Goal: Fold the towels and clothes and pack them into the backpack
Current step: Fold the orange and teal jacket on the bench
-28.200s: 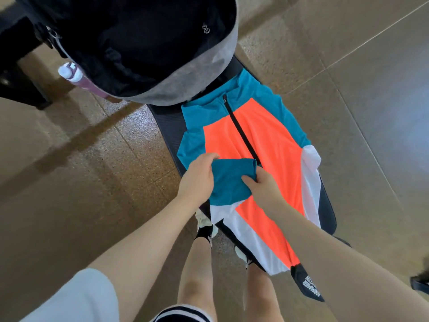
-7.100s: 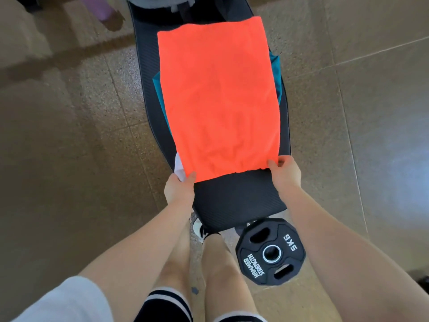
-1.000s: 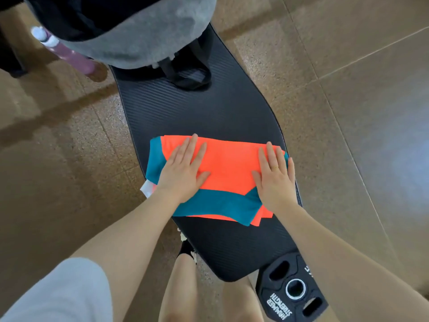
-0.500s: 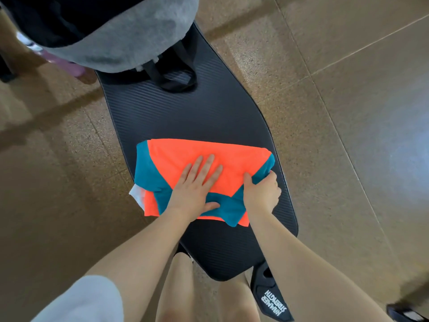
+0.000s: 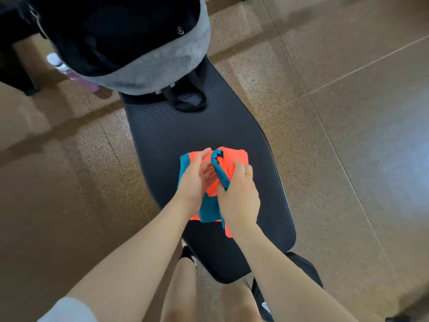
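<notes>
At the far end of the table (image 5: pixel 162 126), your backpack (image 5: pixel 148 63) stands with its black main compartment gaping toward you and its grey outer shell curving round the near side; the inside is too dark for you to tell what lies in it. One black carry strap (image 5: pixel 185 98) loops out from under it onto the ribbed black padding. Nearer you, the folded garment (image 5: pixel 234 156), orange with teal panels, lies on the middle of the table, well apart from the backpack. Your left hand (image 5: pixel 195 180) rests on its left part with the fingers straight and angled toward the right, the palm partly turned up against the cloth, so that grip is not closed on anything. Your right hand (image 5: pixel 239 194), a thin ring on one finger, has its fingers curled round a bunched teal fold of the garment and lifts that fold above the flat orange layer, the grip closed on the cloth. Both forearms reach in from the bottom edge, a pale sleeve (image 5: pixel 67 310) at your left shoulder. Beside the backpack on the left, a pink bottle (image 5: pixel 74 73) with a white cap stands on the brown speckled floor (image 5: pixel 336 112). Below the table's near end, a black weight plate (image 5: pixel 267 305) with white lettering is half hidden by your right forearm, and your bare legs stand beside it.
</notes>
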Demonstrator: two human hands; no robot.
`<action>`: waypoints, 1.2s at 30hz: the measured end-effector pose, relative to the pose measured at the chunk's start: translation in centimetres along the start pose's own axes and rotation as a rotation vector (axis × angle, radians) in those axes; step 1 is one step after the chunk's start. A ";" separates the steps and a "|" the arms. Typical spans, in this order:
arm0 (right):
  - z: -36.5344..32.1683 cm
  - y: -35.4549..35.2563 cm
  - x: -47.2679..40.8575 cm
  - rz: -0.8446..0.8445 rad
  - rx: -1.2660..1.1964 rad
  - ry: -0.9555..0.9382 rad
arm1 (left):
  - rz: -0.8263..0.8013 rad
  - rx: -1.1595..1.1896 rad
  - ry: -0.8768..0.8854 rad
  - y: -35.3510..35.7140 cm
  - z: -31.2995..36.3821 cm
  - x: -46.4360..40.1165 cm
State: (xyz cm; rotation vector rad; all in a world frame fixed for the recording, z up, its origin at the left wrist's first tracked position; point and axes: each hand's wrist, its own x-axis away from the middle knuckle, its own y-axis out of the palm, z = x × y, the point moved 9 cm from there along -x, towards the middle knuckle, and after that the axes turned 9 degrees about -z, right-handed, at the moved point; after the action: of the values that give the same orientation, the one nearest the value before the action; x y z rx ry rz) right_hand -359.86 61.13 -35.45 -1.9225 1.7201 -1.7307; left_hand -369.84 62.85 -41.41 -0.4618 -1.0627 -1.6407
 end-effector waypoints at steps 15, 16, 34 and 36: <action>-2.6 7.4 -2.2 -0.209 0.469 -0.463 | 0.381 -0.968 0.037 -9.7 3.0 -1.5; -1.9 8.7 -2.6 -0.297 0.556 -0.438 | 0.394 -0.991 0.033 -9.8 3.1 -1.7; 5.9 4.1 -6.7 -0.092 -0.272 0.142 | -0.027 -1.424 0.141 -6.1 4.4 -3.3; 5.3 4.8 -7.3 -0.099 -0.205 0.124 | -0.014 -1.493 0.138 -6.5 3.5 -2.9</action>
State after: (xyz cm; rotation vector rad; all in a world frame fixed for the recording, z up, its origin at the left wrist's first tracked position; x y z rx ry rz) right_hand -357.61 61.29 -45.46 -2.0537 1.9468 -1.8056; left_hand -375.47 67.49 -44.35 -1.2313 0.4641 -2.2008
